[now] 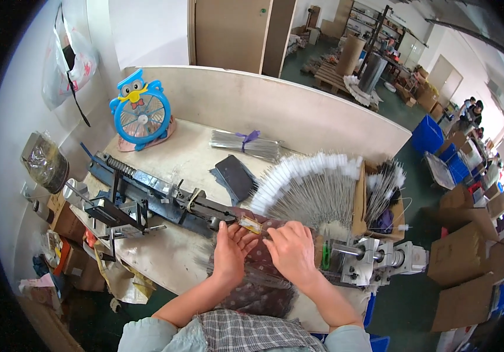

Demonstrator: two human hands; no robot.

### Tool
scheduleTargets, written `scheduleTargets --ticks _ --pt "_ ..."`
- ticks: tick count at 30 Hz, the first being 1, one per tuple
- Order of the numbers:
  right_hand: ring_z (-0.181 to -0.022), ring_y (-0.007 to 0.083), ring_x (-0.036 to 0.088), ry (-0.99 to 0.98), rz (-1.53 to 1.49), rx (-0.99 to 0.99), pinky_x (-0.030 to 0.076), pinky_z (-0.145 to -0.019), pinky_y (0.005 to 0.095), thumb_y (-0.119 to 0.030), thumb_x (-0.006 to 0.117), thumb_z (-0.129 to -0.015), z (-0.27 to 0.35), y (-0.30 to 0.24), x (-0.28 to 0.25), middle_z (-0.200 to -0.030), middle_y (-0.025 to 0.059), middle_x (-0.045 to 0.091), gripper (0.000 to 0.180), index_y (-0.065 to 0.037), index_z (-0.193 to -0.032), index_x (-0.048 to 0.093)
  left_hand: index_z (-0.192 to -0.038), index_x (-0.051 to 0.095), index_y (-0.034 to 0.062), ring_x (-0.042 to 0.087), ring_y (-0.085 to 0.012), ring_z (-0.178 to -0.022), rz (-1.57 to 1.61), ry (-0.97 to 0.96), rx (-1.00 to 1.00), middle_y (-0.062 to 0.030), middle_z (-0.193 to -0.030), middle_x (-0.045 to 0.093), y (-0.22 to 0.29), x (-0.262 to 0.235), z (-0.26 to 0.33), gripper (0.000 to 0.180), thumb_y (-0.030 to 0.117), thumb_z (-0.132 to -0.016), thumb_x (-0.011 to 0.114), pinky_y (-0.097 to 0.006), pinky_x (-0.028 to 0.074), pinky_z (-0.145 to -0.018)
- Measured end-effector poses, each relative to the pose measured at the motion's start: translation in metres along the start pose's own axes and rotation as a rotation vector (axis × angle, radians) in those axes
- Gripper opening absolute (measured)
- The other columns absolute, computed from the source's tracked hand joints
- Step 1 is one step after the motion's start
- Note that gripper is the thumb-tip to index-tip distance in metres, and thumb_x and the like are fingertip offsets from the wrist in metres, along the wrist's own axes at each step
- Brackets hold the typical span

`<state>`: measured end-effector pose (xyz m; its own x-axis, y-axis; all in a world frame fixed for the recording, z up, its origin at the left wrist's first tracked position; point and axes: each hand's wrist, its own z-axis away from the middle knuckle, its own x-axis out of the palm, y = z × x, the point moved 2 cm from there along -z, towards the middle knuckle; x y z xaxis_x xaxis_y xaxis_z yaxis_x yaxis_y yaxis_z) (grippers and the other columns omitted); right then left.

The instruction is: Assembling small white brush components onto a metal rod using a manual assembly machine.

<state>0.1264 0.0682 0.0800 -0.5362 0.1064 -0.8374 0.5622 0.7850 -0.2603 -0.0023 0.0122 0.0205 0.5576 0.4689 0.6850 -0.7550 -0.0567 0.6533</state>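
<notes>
My left hand (231, 252) is at the right end of a long black metal bench fixture (176, 196), thumb raised and fingers apart, with nothing plain in it. A small yellow-edged rectangular piece (251, 224) sits just beyond the fingertips, at the fixture's end. To its right, my right hand (293, 249) has its fingers curled together; anything between them is hidden or too thin to name. Beneath both hands lies a dark dotted cloth (258, 299). Past them, many thin wire brushes with white tips (305, 182) fan out over the table.
A cardboard box (359, 202) of brushes stands right of the fan. A silver motorised spindle (381, 261) is at the right edge. Farther back are a tied wire bundle (246, 144), a dark folded cloth (234, 178) and a blue owl-shaped fan (142, 111) before a low partition (299, 97).
</notes>
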Motion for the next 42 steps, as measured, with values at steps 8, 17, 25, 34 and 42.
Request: scheduleTargets --ticks 8,17,25,34,42 --pt "-0.081 0.0208 0.060 0.007 -0.144 -0.051 0.048 -0.069 0.0324 -0.014 0.067 -0.076 0.020 -0.011 -0.019 -0.082 0.0041 0.062 0.022 -0.006 -0.096 0.065 -0.134 0.037 0.0016 0.050 -0.0214 -0.117 -0.174 -0.017 -0.032 -0.0114 -0.132 0.047 -0.011 -0.018 0.016 0.047 0.025 -0.095 0.049 -0.034 0.041 -0.095" --pt "-0.073 0.0299 0.064 -0.431 -0.109 0.273 0.052 -0.062 0.0398 -0.018 0.062 -0.083 0.112 0.031 0.009 -0.081 0.0092 0.065 0.017 -0.008 -0.095 0.067 -0.108 0.055 0.0099 0.058 -0.0137 -0.075 0.265 0.620 0.262 -0.0012 -0.094 0.060 0.078 -0.236 0.023 0.029 0.029 -0.087 0.062 -0.026 0.047 -0.067" --pt "-0.078 0.0294 0.064 -0.595 -0.012 0.348 0.052 -0.066 0.0408 -0.026 0.062 -0.083 0.109 0.032 0.036 -0.084 0.0075 0.065 0.018 -0.010 -0.090 0.068 -0.081 0.060 0.0136 0.050 -0.0084 -0.054 0.179 0.971 0.601 0.0045 -0.064 0.057 0.191 -0.363 0.040 0.034 0.046 -0.080 0.069 -0.021 0.043 -0.052" --pt "-0.075 0.0320 0.064 -0.629 -0.200 0.320 0.052 -0.063 0.0430 -0.025 0.059 -0.086 0.114 0.042 0.036 -0.084 0.0078 0.064 0.016 -0.010 -0.086 0.065 -0.101 0.057 0.0094 0.056 -0.0116 -0.078 0.093 0.947 0.450 0.0009 -0.087 0.060 0.117 -0.242 0.049 0.033 0.038 -0.085 0.064 -0.026 0.042 -0.068" --pt "-0.076 0.0307 0.064 -0.661 -0.263 0.307 0.051 -0.064 0.0429 -0.025 0.059 -0.086 0.118 0.064 0.050 -0.082 0.0092 0.065 0.016 -0.011 -0.090 0.065 -0.091 0.060 0.0022 0.059 -0.0147 -0.073 -0.717 -0.097 0.596 -0.0054 -0.079 0.060 0.197 0.023 -0.033 0.013 0.014 -0.087 0.059 -0.028 0.048 -0.064"
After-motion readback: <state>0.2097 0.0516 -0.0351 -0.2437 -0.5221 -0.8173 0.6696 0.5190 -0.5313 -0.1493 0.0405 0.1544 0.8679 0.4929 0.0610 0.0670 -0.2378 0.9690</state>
